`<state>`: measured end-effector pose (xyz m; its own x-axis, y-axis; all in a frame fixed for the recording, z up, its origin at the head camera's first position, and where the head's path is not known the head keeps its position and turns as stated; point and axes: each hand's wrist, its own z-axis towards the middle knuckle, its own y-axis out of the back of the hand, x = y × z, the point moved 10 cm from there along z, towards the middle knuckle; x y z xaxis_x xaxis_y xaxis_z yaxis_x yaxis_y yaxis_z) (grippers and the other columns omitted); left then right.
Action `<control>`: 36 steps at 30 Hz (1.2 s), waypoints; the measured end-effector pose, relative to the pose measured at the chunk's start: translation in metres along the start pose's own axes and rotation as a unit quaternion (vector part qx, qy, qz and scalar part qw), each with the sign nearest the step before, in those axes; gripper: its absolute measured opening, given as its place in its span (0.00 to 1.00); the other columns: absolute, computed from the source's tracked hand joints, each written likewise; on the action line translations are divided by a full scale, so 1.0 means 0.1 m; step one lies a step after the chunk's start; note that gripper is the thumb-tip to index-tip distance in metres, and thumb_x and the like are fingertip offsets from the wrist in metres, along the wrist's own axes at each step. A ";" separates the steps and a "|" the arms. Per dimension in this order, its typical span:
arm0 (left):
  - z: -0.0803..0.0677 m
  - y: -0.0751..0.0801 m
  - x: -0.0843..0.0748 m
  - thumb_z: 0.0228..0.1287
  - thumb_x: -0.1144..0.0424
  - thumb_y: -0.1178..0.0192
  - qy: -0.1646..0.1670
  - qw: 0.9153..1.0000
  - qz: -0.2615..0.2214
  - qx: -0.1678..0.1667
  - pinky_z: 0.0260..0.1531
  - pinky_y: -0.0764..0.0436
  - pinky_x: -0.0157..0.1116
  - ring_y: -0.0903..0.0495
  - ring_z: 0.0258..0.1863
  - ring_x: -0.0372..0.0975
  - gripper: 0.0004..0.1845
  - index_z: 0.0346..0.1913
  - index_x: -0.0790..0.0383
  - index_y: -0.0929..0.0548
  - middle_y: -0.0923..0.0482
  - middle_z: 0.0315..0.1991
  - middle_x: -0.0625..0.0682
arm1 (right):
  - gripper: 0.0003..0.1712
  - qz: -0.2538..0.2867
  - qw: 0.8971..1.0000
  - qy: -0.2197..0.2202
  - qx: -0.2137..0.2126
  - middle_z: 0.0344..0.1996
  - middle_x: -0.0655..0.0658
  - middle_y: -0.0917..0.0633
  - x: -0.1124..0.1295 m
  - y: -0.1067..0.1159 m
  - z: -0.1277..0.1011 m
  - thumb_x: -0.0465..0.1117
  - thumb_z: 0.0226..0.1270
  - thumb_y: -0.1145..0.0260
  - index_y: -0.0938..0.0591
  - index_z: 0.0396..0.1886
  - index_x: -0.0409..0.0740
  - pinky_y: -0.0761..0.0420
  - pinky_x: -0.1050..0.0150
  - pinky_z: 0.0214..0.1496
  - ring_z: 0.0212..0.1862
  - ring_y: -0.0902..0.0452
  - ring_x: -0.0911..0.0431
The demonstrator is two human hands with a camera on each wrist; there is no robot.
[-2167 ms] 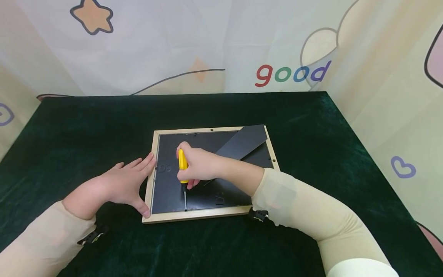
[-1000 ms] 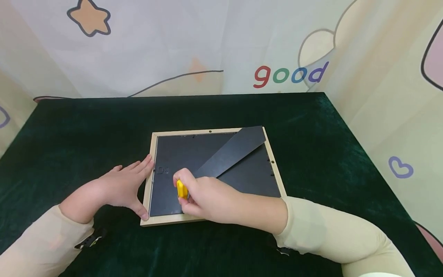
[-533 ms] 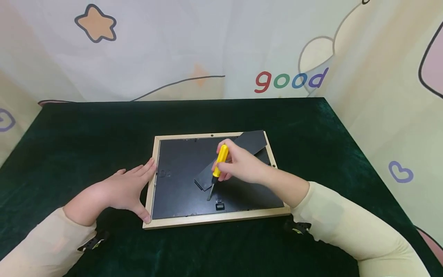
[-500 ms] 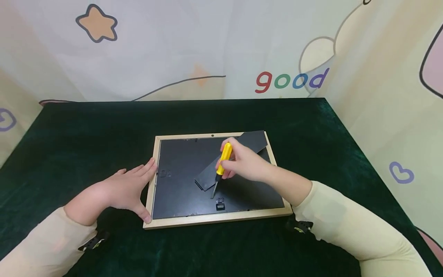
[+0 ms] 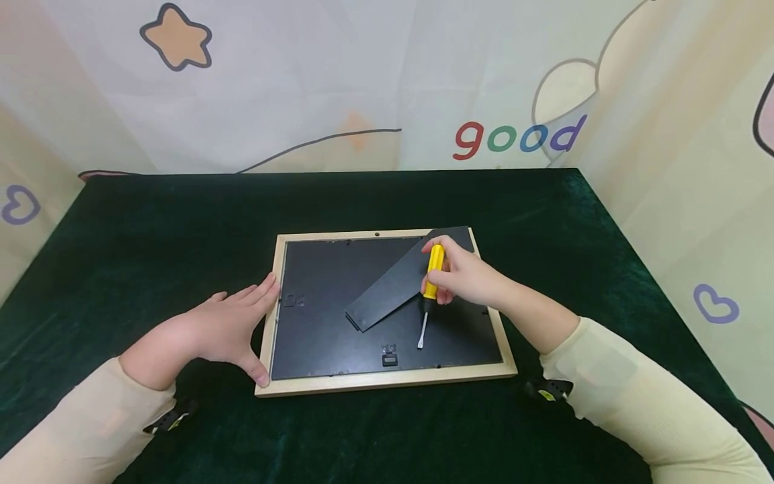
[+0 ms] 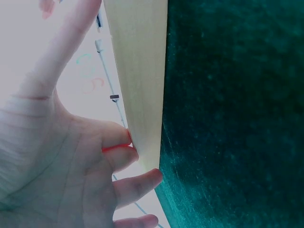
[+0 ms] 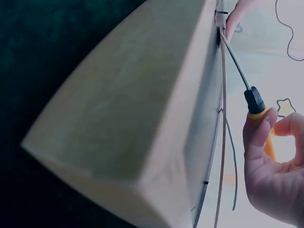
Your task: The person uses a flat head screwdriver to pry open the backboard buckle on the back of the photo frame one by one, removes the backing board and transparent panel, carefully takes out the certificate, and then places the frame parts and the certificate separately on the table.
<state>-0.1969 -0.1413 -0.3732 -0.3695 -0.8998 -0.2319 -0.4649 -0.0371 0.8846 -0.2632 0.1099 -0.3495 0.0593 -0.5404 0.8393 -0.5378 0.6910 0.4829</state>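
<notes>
A picture frame [image 5: 387,383] with a pale wooden rim lies face down, its black backboard [image 5: 326,275] upward. A black easel leg [image 5: 387,286] runs diagonally across the board. My left hand [image 5: 226,329] rests with spread fingers against the frame's left side, thumb near the lower left corner. In the left wrist view, the fingertips [image 6: 137,185] touch the wooden rim. My right hand [image 5: 468,272] grips the yellow handle of a screwdriver [image 5: 433,269] above the board's right half. The flat tip points down; the head view does not settle whether it touches the board.
A dark green velvety cloth [image 5: 181,235] covers the table. Small dark tabs show along the board's edges, and a hanger [image 5: 390,357] sits near its lower middle. A printed curtain [image 5: 326,67] hangs behind the table.
From the frame's lower left edge, my right hand has risen and moved rightward with the screwdriver, past the hanger. My left hand keeps its place on the frame's left side.
</notes>
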 end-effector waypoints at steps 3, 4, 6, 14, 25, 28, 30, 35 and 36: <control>0.00 -0.01 -0.01 0.09 0.26 0.41 -0.001 1.000 0.001 0.003 0.51 0.55 0.59 0.55 0.61 0.52 0.74 0.65 0.62 0.61 0.65 0.65 0.56 | 0.25 -0.013 1.000 0.002 0.017 0.29 0.44 0.20 -0.03 -0.03 0.00 0.38 0.57 0.44 0.43 0.52 0.46 0.23 0.61 0.31 0.23 0.25 0.46; 0.01 -0.01 -0.01 0.09 0.26 0.41 -0.002 1.000 0.002 0.003 0.50 0.55 0.59 0.55 0.61 0.52 0.74 0.65 0.62 0.60 0.65 0.65 0.56 | 0.25 -0.016 1.000 0.002 0.022 0.28 0.44 0.20 -0.04 -0.04 0.00 0.38 0.57 0.44 0.43 0.52 0.46 0.23 0.61 0.30 0.23 0.26 0.45; 0.01 0.00 -0.01 0.09 0.27 0.41 -0.003 1.000 0.003 0.003 0.50 0.55 0.60 0.55 0.61 0.52 0.74 0.65 0.63 0.60 0.64 0.65 0.57 | 0.25 -0.018 0.999 0.002 0.030 0.28 0.44 0.20 -0.05 -0.05 0.00 0.38 0.56 0.44 0.43 0.51 0.45 0.23 0.61 0.30 0.23 0.26 0.44; 0.01 0.02 -0.02 0.09 0.27 0.41 -0.004 1.000 0.003 -0.004 0.51 0.54 0.58 0.57 0.62 0.52 0.73 0.65 0.61 0.60 0.65 0.65 0.55 | 0.23 -0.011 0.999 0.002 0.044 0.28 0.43 0.20 -0.08 -0.07 -0.02 0.37 0.56 0.45 0.42 0.50 0.45 0.24 0.60 0.28 0.21 0.27 0.45; -0.11 -0.06 -0.16 0.17 0.22 0.49 -0.011 0.999 0.044 -0.022 0.49 0.50 0.59 0.58 0.62 0.52 0.69 0.64 0.65 0.52 0.59 0.65 0.57 | 0.23 -0.005 0.999 -0.011 0.049 0.28 0.43 0.20 -0.17 -0.06 -0.04 0.37 0.56 0.46 0.43 0.50 0.45 0.24 0.60 0.29 0.22 0.27 0.45; -0.13 -0.09 -0.22 0.15 0.21 0.49 -0.009 0.998 0.061 -0.028 0.49 0.49 0.59 0.58 0.62 0.52 0.71 0.64 0.67 0.53 0.60 0.65 0.58 | 0.23 -0.005 0.998 -0.010 0.054 0.28 0.43 0.20 -0.18 -0.04 -0.05 0.37 0.57 0.46 0.43 0.50 0.44 0.24 0.60 0.29 0.22 0.27 0.44; -0.13 -0.09 -0.24 0.14 0.21 0.48 -0.008 0.997 0.073 -0.035 0.49 0.48 0.58 0.58 0.62 0.52 0.71 0.63 0.68 0.52 0.60 0.65 0.59 | 0.23 -0.003 0.998 -0.008 0.056 0.28 0.43 0.20 -0.18 -0.03 -0.05 0.37 0.57 0.46 0.43 0.51 0.44 0.24 0.60 0.29 0.22 0.27 0.43; -0.12 -0.10 -0.23 0.14 0.22 0.47 -0.003 0.997 0.065 -0.035 0.50 0.49 0.58 0.59 0.62 0.52 0.71 0.64 0.66 0.55 0.61 0.65 0.59 | 0.23 0.004 0.998 -0.008 0.059 0.28 0.42 0.20 -0.18 -0.02 -0.06 0.36 0.57 0.46 0.44 0.50 0.43 0.23 0.60 0.28 0.22 0.27 0.42; -0.12 -0.11 -0.22 0.14 0.23 0.46 -0.001 0.998 0.060 -0.033 0.50 0.50 0.58 0.60 0.62 0.52 0.71 0.64 0.66 0.55 0.61 0.65 0.59 | 0.23 0.005 0.998 -0.007 0.061 0.29 0.42 0.20 -0.19 -0.02 -0.06 0.36 0.57 0.46 0.44 0.50 0.43 0.23 0.60 0.28 0.22 0.27 0.42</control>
<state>-0.1742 -0.1261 -0.3732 -0.4210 -0.8986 -0.1233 -0.3637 0.0427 0.9305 -0.2578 0.1214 -0.3646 0.0423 -0.5409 0.8400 -0.6360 0.6338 0.4402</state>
